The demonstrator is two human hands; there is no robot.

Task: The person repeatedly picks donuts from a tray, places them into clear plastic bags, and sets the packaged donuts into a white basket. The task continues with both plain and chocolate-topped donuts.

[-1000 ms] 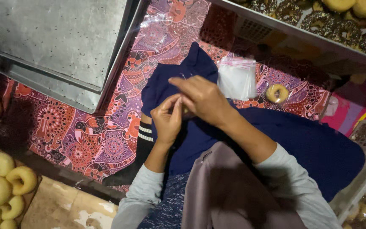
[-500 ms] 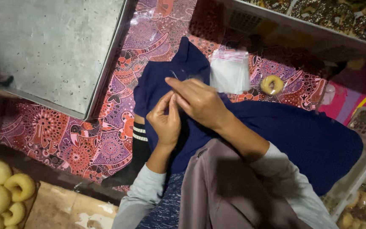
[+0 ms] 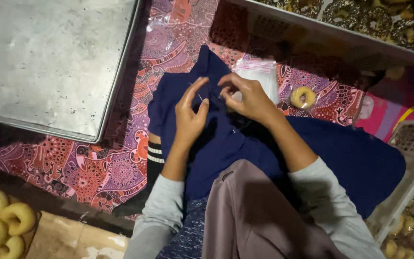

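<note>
Fingertips of left hand (image 3: pixel 189 115) and right hand (image 3: pixel 247 96) pinched on something thin, too small to identify, above navy cloth (image 3: pixel 226 139) on lap. Just beyond: clear plastic bags (image 3: pixel 257 72); beside them, wrapped pale doughnut (image 3: pixel 303 97). Farther left: steel tray (image 3: pixel 49 57).

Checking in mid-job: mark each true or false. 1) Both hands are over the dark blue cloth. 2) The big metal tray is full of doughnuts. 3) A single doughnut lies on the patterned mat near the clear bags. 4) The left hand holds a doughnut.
1) True: the left hand and right hand both work over the dark blue cloth.
2) False: the metal tray at upper left holds no doughnuts.
3) True: a single doughnut lies on the patterned mat, right of the clear plastic bags.
4) False: the left hand holds no doughnut; its fingers pinch something thin, too small to identify.
</note>
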